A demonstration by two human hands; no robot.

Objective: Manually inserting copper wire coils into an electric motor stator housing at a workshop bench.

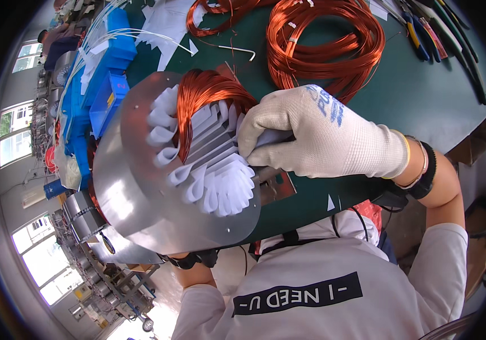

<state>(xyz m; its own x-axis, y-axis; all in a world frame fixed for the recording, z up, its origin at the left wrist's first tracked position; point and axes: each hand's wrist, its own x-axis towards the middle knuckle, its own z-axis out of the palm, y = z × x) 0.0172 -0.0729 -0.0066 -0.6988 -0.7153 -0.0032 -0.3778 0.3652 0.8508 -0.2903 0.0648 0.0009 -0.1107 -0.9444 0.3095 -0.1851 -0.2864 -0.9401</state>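
A shiny metal stator lies tilted on the table, its bore lined with folded white slot papers. A bundle of orange copper wire loops over its upper part and runs down into the slots. My right hand, in a white knitted glove, is at the right edge of the bore. Its thumb and index finger are pinched together at the end of a white slot paper; the exact grip is partly hidden. Of my left arm only the wrist with a black band shows below the stator; the hand is behind the metal.
Large copper wire coils lie at the back of the green table. Pliers and other hand tools are at the far right. Blue plastic bins stand at the left, near white sleeving and paper scraps. A bent white rod lies behind the stator.
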